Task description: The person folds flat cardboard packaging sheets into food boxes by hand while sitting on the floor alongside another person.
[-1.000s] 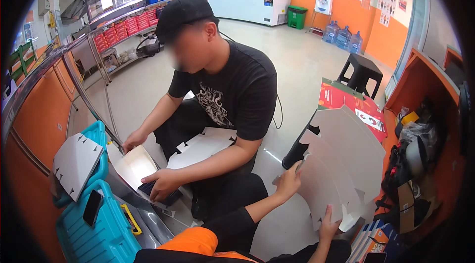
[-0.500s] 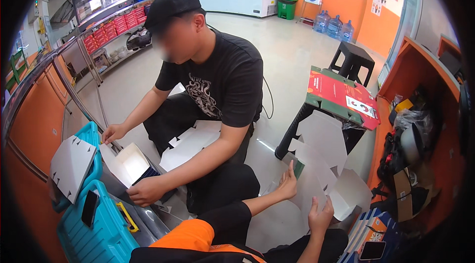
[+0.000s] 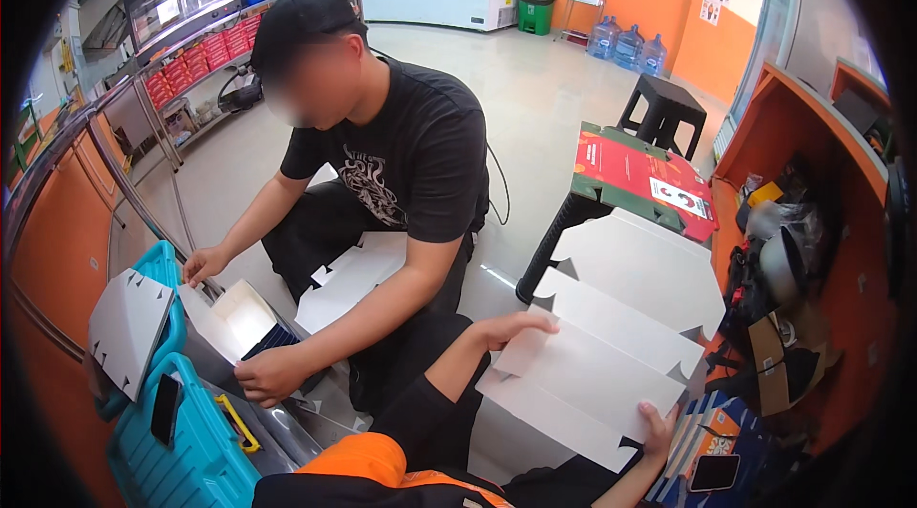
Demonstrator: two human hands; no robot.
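Note:
A large white cardboard box blank (image 3: 602, 346), creased and notched at its edges, lies opened out across my lap. My left hand (image 3: 516, 328) grips its left edge, thumb on top and fingers hidden underneath. At the lower right corner my right hand (image 3: 657, 427) pinches the card, thumb over the face. The blank's far flap (image 3: 640, 264) reaches toward the red and green printed card (image 3: 650, 179) on a black stool. To my left a co-worker in a black cap and shirt (image 3: 420, 136) holds a partly folded box (image 3: 244, 317), dark blue outside and white inside.
Turquoise crates (image 3: 186, 436) stand at the left, with a phone (image 3: 166, 408) and white card on them. An orange shelf (image 3: 793, 126) full of bags and tools borders the right. Another phone (image 3: 715, 473) rests on a blue printed box by my right arm. A black stool (image 3: 664, 116) stands beyond.
The white blank, upright and partly folded before, now lies flatter with its inner face up. Both my hands have shifted with it, the left one leftward. The view has turned slightly right.

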